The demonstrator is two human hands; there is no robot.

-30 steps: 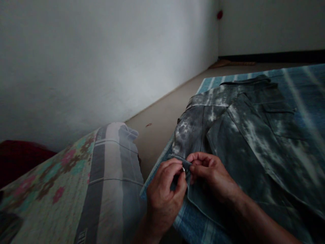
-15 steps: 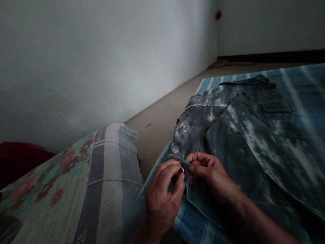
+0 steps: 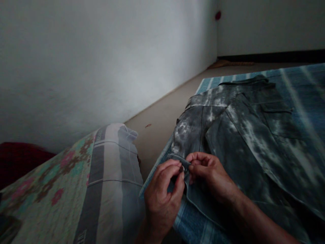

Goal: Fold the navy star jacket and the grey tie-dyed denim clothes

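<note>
A dark grey-green shirt or jacket with pale blotches (image 3: 188,130) lies spread on a blue striped cloth (image 3: 294,88). My left hand (image 3: 164,193) is closed in a pinch on a small round metal button (image 3: 181,168) at the garment's near left edge. Against it, the fingertips of my right hand (image 3: 209,173) pinch the garment's cuff-like band (image 3: 181,158). Both hands work close together, fingertips nearly touching. What lies under the fingers is partly hidden.
On the left is a bulky cushion or bundle in striped grey and floral cloth (image 3: 109,189), with dark red fabric (image 3: 22,159) behind it. A small reddish loop (image 3: 148,125) lies on the floor (image 3: 162,115) by the white wall (image 3: 114,61).
The button between my left fingertips has turned slightly, its shiny face looking different. Otherwise both hands and the garment stay in the same place.
</note>
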